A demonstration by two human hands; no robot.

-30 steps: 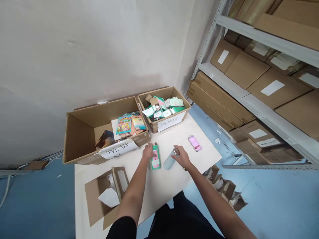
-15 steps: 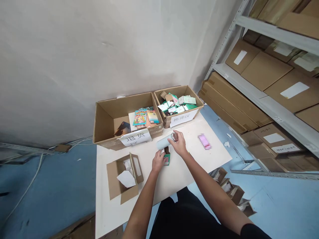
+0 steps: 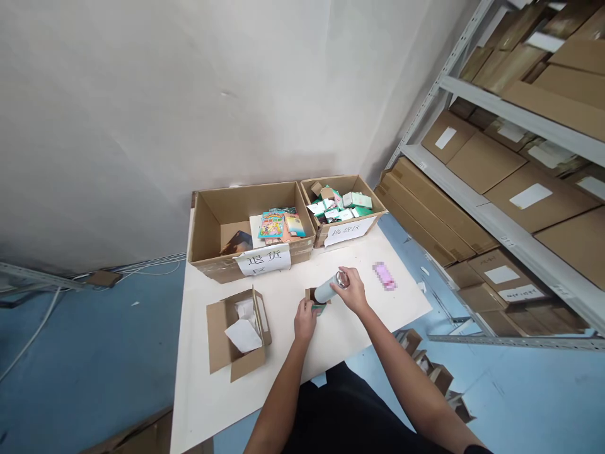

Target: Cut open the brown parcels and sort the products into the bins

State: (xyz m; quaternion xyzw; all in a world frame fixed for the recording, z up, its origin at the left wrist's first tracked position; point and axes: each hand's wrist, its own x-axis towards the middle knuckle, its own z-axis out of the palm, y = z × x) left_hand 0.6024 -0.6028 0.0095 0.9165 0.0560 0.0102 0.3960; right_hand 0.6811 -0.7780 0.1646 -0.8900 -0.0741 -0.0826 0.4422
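My right hand [image 3: 350, 290] is closed around the silver-capped end of a pale blue cylindrical bottle [image 3: 325, 290], perhaps a thermos. The bottle is tilted, its lower end at the open top of a small green carton [image 3: 318, 308]. Whether that end is inside the carton I cannot tell for certain. My left hand [image 3: 305, 320] grips the carton from its left side, over the white table [image 3: 288, 353]. Fingers and bottle hide part of the carton.
Behind stand a large cardboard box [image 3: 208, 268] with booklets and a smaller one [image 3: 326, 238] of green-white cartons. An open box [image 3: 220, 340] with paper lies left. A blurred pink item [image 3: 385, 276] lies right. Shelves [image 3: 510, 233] of boxes rise at the right.
The bottle has gone from lying nearly level above the carton to a steeper tilt, its lower end now at the opening. The carton has tipped toward it. The camera view has shifted a little.
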